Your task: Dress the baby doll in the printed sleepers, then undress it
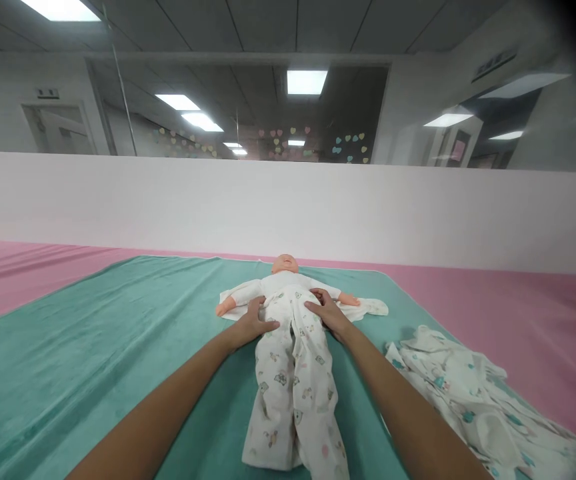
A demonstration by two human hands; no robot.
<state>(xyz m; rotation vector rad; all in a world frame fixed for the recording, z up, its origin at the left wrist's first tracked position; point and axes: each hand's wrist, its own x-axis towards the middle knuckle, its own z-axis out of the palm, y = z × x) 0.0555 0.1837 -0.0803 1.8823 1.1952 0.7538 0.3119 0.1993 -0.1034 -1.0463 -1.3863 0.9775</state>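
A baby doll (285,265) lies on its back on a teal blanket (93,347), head away from me, arms spread to the sides. It wears a white top and white patterned trousers (293,387) whose legs stretch towards me. My left hand (251,322) grips the waistband at the doll's left-side hip as I see it, fingers curled on the cloth. At the other hip, my right hand (327,311) holds the waistband the same way.
A crumpled white patterned cloth (473,393) lies on the blanket's right part. Pink sheeting (518,307) covers the surface around the blanket. A low white wall (288,207) runs behind, with glass panes above it.
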